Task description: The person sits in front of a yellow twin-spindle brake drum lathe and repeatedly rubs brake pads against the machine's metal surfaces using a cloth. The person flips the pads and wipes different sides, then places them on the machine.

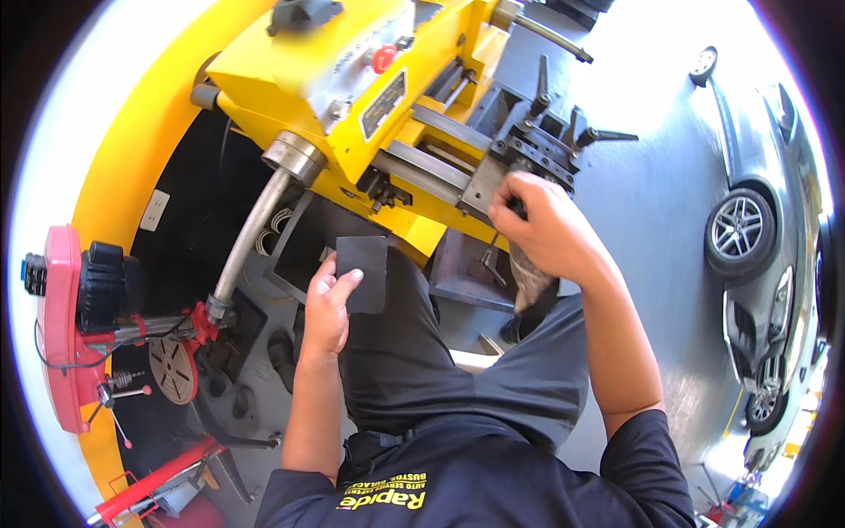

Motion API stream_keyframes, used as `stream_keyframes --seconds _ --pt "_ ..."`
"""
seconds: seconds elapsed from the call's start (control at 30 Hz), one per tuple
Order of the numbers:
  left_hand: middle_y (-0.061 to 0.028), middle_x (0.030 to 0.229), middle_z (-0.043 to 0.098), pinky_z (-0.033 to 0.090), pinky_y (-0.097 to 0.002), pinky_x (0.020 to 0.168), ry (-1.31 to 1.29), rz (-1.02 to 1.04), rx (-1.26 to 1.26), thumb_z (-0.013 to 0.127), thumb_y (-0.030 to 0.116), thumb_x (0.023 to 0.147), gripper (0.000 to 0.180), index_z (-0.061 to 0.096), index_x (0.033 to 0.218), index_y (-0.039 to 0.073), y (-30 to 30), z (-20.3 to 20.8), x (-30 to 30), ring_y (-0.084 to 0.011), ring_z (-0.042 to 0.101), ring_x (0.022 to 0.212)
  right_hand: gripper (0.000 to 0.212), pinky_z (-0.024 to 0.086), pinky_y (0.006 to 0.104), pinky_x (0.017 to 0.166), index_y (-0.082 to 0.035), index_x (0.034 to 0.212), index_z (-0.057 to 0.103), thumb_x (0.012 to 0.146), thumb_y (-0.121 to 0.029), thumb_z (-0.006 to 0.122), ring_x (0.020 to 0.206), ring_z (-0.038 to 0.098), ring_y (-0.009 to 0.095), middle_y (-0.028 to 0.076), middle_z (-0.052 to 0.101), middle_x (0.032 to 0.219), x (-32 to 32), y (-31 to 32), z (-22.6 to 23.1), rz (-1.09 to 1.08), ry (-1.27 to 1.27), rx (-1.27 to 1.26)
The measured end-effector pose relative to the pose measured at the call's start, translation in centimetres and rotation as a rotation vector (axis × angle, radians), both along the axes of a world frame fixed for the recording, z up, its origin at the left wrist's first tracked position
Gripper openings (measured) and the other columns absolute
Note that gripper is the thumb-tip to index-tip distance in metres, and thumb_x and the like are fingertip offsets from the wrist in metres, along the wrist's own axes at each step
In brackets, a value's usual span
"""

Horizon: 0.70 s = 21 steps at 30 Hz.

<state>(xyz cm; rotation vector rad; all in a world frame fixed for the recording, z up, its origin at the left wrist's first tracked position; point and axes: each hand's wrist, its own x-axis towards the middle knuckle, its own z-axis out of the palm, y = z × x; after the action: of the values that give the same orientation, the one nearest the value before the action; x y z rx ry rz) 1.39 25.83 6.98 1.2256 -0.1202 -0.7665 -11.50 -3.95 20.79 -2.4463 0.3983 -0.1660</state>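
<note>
My left hand [329,304] pinches a dark grey, square sheet of sandpaper [363,280] between thumb and fingers, above my left thigh. The thumb lies on top of the sheet. My right hand [547,227] is closed around a black knob [518,209] at the front of the yellow brake lathe's [361,114] carriage. Most of the knob is hidden by the fingers. Just below this hand hangs a greyish rag [531,280]; whether the fingers also grip it, I cannot tell. Beside the hand sits the dark tool holder [532,145] with black clamp levers [606,137].
A metal shaft [253,236] slants from the lathe toward a red drill press [66,326] at left. Beneath the lathe is a metal tray [471,277] with a T-shaped tool. Grey cars [766,238] stand at right. A red-framed stand [163,480] occupies the lower left.
</note>
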Motion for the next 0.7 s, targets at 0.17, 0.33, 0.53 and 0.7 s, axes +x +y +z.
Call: stream_keyframes --seconds 0.17,0.33,0.53,0.7 --pt "-0.0164 0.131 0.076 0.06 -0.0367 0.102 -0.051 -0.067 0.03 0.058 0.006 0.104 0.045 0.062 0.148 -0.004 -0.7 0.3 -0.4 -0.0231 0.076 0.114 0.025 0.055 0.0473 0.09 0.003 0.102 0.072 0.101 -0.022 0.072 0.098 0.07 0.042 0.023 0.072 0.1 -7.8 -0.3 -3.2 -0.09 0.147 0.145" --pt "-0.019 0.137 0.075 0.059 -0.039 0.107 -0.041 -0.182 0.033 0.059 0.007 0.104 0.045 0.061 0.148 -0.005 -3.6 1.8 -1.7 -0.0267 0.075 0.119 0.03 0.059 0.0502 0.096 0.002 0.101 0.076 0.101 -0.027 0.068 0.105 0.073 0.042 0.021 0.075 0.103 -11.9 0.2 -9.7 -0.144 0.249 0.096" --pt "-0.0203 0.138 0.074 0.059 -0.0391 0.108 -0.067 -0.22 0.033 0.059 0.007 0.104 0.045 0.06 0.148 -0.006 -6.5 2.6 -2.9 -0.0278 0.075 0.12 0.029 0.058 0.0491 0.101 -0.001 0.104 0.077 0.102 -0.029 0.069 0.11 0.072 0.041 0.02 0.075 0.107 -14.0 -1.5 -17.0 -0.356 0.329 0.098" --pt "-0.0203 0.138 0.074 0.058 -0.0395 0.109 -0.074 -0.219 0.082 0.058 0.006 0.105 0.045 0.06 0.148 -0.006 -6.6 3.2 -2.9 -0.0279 0.075 0.121 0.023 0.055 0.0478 0.106 -0.004 0.106 0.077 0.101 -0.027 0.072 0.116 0.071 0.04 0.019 0.075 0.115 -15.7 -3.3 -18.5 -0.504 0.11 0.137"
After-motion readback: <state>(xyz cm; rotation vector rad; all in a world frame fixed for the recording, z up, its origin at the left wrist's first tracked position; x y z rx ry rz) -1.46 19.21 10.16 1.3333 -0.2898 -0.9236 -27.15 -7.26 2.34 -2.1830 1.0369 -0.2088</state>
